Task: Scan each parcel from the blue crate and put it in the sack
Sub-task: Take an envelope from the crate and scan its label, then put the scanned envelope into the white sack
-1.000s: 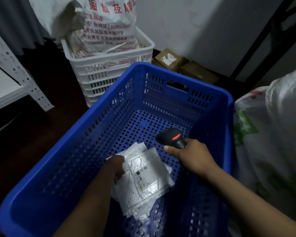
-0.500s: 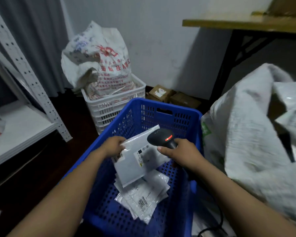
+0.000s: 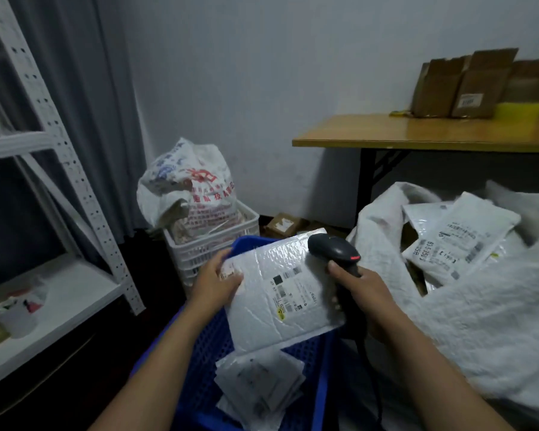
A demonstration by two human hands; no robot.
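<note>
Your left hand (image 3: pixel 215 284) is pinching the bubble mailer (image 3: pixel 280 306) by its left edge above the blue crate (image 3: pixel 206 353), while your right hand (image 3: pixel 367 297) is gripping the barcode scanner (image 3: pixel 333 251). It is looking light, floppy, slick; a firm edge pinch is probably suiting it.

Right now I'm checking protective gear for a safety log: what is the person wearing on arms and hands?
Nothing shows: the left hand and right hand are ungloved; the left forearm and right forearm are bare to the frame's edge, no sleeve, watch, bracelet or ring visible.
</note>
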